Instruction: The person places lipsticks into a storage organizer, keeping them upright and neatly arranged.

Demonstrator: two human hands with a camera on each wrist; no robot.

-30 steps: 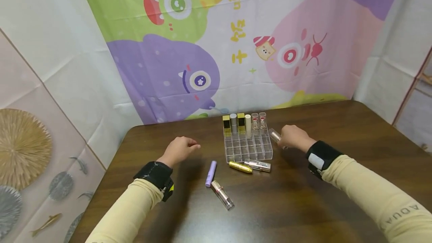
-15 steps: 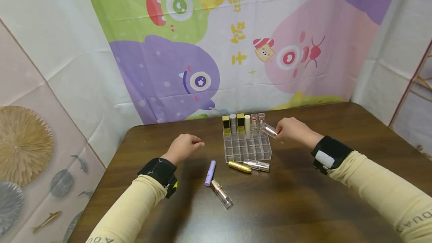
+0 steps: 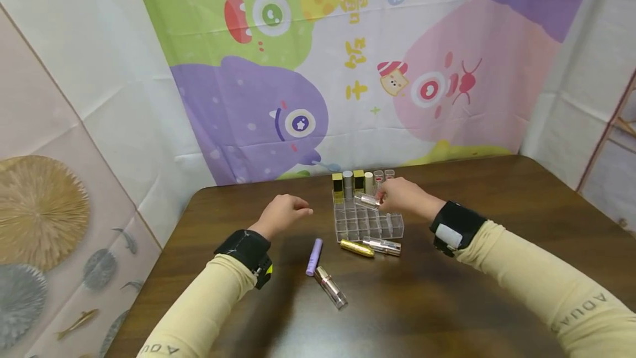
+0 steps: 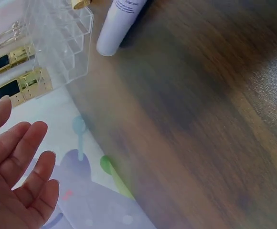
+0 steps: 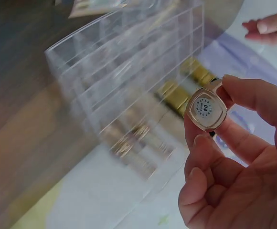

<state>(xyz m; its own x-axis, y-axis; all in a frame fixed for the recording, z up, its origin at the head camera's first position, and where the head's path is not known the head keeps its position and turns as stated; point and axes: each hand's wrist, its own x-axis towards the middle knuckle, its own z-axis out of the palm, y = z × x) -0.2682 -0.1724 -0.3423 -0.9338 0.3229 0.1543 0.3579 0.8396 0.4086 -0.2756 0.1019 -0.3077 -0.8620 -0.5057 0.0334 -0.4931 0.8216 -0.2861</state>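
Note:
My right hand point(image 3: 404, 198) pinches a lipstick with a clear cap point(image 3: 366, 200) between thumb and fingers. It is tilted on its side above the clear lipstick organizer point(image 3: 370, 231). In the right wrist view the lipstick's rose-gold base point(image 5: 207, 110) faces the camera, with a round "04" label. Along the organizer's back row stand several lipsticks: black-and-gold ones point(image 3: 338, 184), a silver one point(image 3: 348, 184), a cream one point(image 3: 369, 182) and clear-capped ones partly behind my right hand. Left of the organizer my left hand point(image 3: 280, 215) hovers with relaxed fingers, holding nothing.
In front of the organizer lie a gold bullet-shaped tube point(image 3: 356, 248) and a silver lipstick point(image 3: 382, 246). Nearer are a lavender tube point(image 3: 314, 257) and a rose-gold lipstick with clear cap point(image 3: 331, 287). A printed cloth point(image 3: 248, 104) hangs behind the brown table point(image 3: 422, 303).
My right hand has lifted the lipstick from beside the organizer's right side and carried it left over the compartments. My left hand has shifted slightly right in view.

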